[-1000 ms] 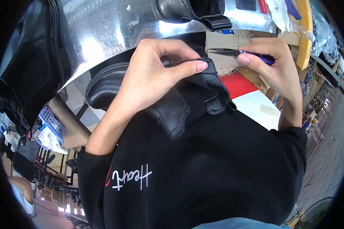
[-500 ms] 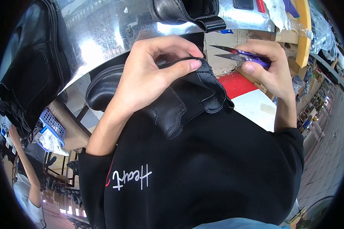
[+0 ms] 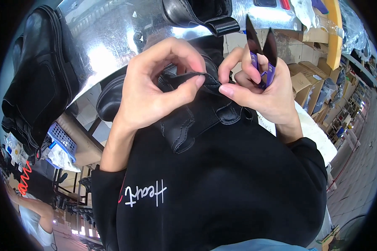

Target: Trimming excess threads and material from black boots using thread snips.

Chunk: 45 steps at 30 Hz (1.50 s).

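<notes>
A black leather boot [image 3: 182, 129] with stitched panels and an elastic side insert lies against my lap, its top edge raised toward my hands. My left hand [image 3: 148, 94] pinches that edge between thumb and forefinger. Close beside it, my right hand [image 3: 272, 100] has its thumb and a finger at the same edge. Purple-handled thread snips [image 3: 269, 52] are tucked in the right hand, their two dark blades apart and pointing away from me. Whether a thread lies between the right fingertips is too small to tell. A rounded black toe [image 3: 109, 100] shows beyond my left wrist.
A shiny metal table [image 3: 100, 50] curves ahead, with another black boot [image 3: 197, 16] on it. More black boots [image 3: 37, 62] stand at the left, above a blue plastic basket [image 3: 63, 136]. Cardboard boxes [image 3: 308, 81] are at right. Another person's arm [image 3: 33, 205] shows lower left.
My right hand has come left to the boot's edge, and the snips have swung from pointing left to pointing away. The boot's edge and my left hand have shifted slightly left.
</notes>
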Each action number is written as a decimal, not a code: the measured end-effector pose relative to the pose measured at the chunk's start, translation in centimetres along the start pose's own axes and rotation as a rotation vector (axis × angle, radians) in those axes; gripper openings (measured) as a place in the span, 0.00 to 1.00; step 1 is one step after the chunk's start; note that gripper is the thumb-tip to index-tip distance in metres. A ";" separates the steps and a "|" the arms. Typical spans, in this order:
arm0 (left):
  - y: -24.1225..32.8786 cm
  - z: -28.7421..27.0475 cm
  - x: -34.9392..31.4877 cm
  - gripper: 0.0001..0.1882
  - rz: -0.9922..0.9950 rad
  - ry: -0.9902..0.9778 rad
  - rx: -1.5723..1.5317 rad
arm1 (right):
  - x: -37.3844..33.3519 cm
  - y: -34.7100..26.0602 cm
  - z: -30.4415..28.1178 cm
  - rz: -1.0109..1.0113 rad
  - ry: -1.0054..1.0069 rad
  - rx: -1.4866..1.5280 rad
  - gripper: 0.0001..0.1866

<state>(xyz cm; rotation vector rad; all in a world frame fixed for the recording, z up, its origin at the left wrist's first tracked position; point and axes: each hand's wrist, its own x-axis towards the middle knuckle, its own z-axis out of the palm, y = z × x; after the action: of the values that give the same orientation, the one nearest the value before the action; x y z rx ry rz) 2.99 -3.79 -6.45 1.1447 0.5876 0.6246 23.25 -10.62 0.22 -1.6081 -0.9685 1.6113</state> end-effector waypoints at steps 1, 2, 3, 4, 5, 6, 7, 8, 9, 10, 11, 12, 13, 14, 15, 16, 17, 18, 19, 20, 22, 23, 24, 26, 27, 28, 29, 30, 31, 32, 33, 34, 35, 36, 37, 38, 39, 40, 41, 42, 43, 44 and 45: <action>-0.1 0.0 0.1 0.11 0.036 -0.007 -0.006 | -0.1 -0.3 -0.1 0.015 -0.009 -0.052 0.09; 0.1 -0.1 0.3 0.11 0.036 -0.014 -0.007 | -0.1 -0.2 0.0 0.016 -0.002 -0.052 0.09; 0.5 -0.4 0.4 0.12 0.042 -0.108 0.073 | -0.1 -0.1 0.2 -0.007 0.006 -0.051 0.08; 0.8 -0.5 0.5 0.14 0.048 -0.198 0.155 | -0.1 0.0 0.2 -0.029 0.008 -0.050 0.08; 0.8 -0.3 0.5 0.14 0.030 -0.193 0.164 | -0.1 0.0 0.2 -0.030 0.010 -0.050 0.08; 0.9 -0.3 0.5 0.14 0.030 -0.194 0.165 | 0.0 0.0 0.0 -0.032 0.007 -0.065 0.08; 0.9 -0.3 0.6 0.13 0.034 -0.181 0.165 | 0.0 0.0 0.0 -0.035 0.004 -0.079 0.08; 1.0 -0.3 0.6 0.13 0.038 -0.169 0.164 | 0.1 0.1 -0.1 -0.036 0.003 -0.078 0.08; 0.9 -0.3 0.6 0.13 0.038 -0.168 0.166 | 0.2 0.1 -0.1 -0.011 0.007 -0.043 0.09; 0.9 -0.3 0.6 0.13 0.048 -0.158 0.172 | 0.2 0.2 -0.1 0.013 0.011 -0.009 0.09; 0.9 -0.3 0.6 0.12 0.059 -0.147 0.178 | 0.4 0.4 -0.2 0.013 0.011 -0.009 0.09; 0.9 -0.3 0.6 0.12 0.059 -0.147 0.178 | 0.6 0.7 -0.4 0.011 0.009 -0.024 0.10; 0.8 -0.3 0.6 0.13 0.019 -0.121 0.202 | 0.9 1.0 -0.5 0.010 0.008 -0.039 0.11; 0.7 -0.3 0.6 0.13 -0.020 -0.095 0.226 | 1.1 1.3 -0.6 0.011 0.008 -0.041 0.11; 0.7 -0.3 0.6 0.13 -0.060 -0.097 0.243 | 1.4 1.4 -0.7 0.022 0.003 0.014 0.12; 0.8 -0.2 0.7 0.13 -0.060 -0.098 0.246 | 1.4 1.6 -0.8 0.030 -0.002 0.075 0.13; 0.9 0.0 0.8 0.13 -0.089 -0.089 0.244 | 1.4 1.7 -0.9 0.038 -0.007 0.135 0.15; 1.0 0.2 0.8 0.12 -0.117 -0.081 0.241 | 1.3 2.0 -1.0 0.036 -0.006 0.137 0.15; 0.9 0.2 0.9 0.12 -0.116 -0.082 0.238 | 1.4 2.2 -1.0 0.075 0.002 0.190 0.15; 0.8 0.1 1.1 0.12 -0.113 -0.092 0.253 | 1.4 2.4 -1.0 0.113 0.010 0.243 0.15; 0.7 0.1 1.1 0.11 -0.110 -0.098 0.269 | 1.6 2.6 -1.1 0.134 0.010 0.260 0.15; 0.7 0.3 1.0 0.11 -0.141 -0.054 0.261 | 1.6 2.5 -1.1 0.153 0.007 0.279 0.15; 0.8 0.3 1.0 0.10 -0.171 -0.010 0.252 | 1.7 2.3 -1.0 0.153 0.003 0.278 0.15; 1.0 0.1 1.1 0.10 -0.206 -0.014 0.301 | 2.0 2.0 -1.0 0.196 0.038 0.210 0.17; 1.2 -0.1 1.1 0.10 -0.240 -0.017 0.351 | 2.1 2.0 -0.8 0.197 0.036 0.210 0.17; 1.2 -0.1 1.2 0.10 -0.241 -0.014 0.352 | 2.2 2.2 -0.4 0.144 0.065 0.243 0.17; 1.3 -0.2 1.3 0.10 -0.255 -0.012 0.319 | 2.4 2.4 -0.1 0.089 0.092 0.275 0.17; 1.4 -0.3 1.4 0.10 -0.268 -0.009 0.288 | 2.4 2.4 -0.2 0.087 0.085 0.276 0.17; 1.6 -0.4 1.3 0.10 -0.267 0.000 0.297 | 2.5 2.4 -0.4 0.085 0.085 0.298 0.17; 1.9 -0.4 1.3 0.10 -0.301 0.002 0.237 | 2.7 2.4 -0.6 0.080 0.083 0.320 0.16; 2.3 -0.6 1.2 0.10 -0.331 0.004 0.178 | 2.8 2.8 -0.6 0.068 0.138 0.279 0.15; 2.6 -0.7 1.2 0.11 -0.329 -0.001 0.202 | 3.0 2.8 -0.7 0.041 0.163 0.315 0.13; 3.1 -0.9 1.1 0.11 -0.312 -0.020 0.238 | 3.0 2.7 -1.3 0.051 0.143 0.334 0.13; 3.8 -1.0 0.9 0.11 -0.294 -0.038 0.275 | 3.1 2.8 -2.0 0.058 0.124 0.353 0.13; 4.3 -1.2 0.7 0.11 -0.257 -0.077 0.334 | 3.5 3.4 -2.8 0.019 0.117 0.348 0.12; 5.5 -1.6 0.3 0.10 -0.281 -0.102 0.322 | 4.1 3.0 -2.9 -0.010 0.103 0.348 0.12; 6.2 -2.1 -0.3 0.10 -0.236 -0.123 0.280 | 4.7 2.5 -3.0 -0.035 0.179 0.393 0.12; 6.8 -2.6 -0.7 0.09 -0.193 -0.149 0.232 | 5.1 2.2 -3.1 -0.054 0.258 0.437 0.12; 7.7 -3.2 -1.0 0.08 -0.146 -0.213 0.163 | 5.9 2.2 -3.7 -0.063 0.268 0.438 0.13; 8.5 -3.7 -0.9 0.07 -0.020 -0.267 0.191 | 7.0 2.2 -4.0 -0.085 0.259 0.440 0.13; 9.5 -3.9 -1.0 0.07 -0.006 -0.306 0.199 | 8.2 2.4 -4.3 -0.120 0.311 0.384 0.13; 10.8 -3.8 -0.8 0.07 0.006 -0.351 0.207 | 9.3 2.7 -4.8 -0.155 0.368 0.334 0.13; 12.1 -3.8 -0.2 0.09 0.039 -0.420 0.256 | 10.5 3.2 -5.4 -0.178 0.376 0.301 0.14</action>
<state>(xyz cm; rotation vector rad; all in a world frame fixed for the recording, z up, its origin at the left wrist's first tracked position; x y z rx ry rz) -1.66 1.91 3.88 1.4818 0.2886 0.3300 28.53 -2.98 -7.78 -1.4962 -0.6189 1.2099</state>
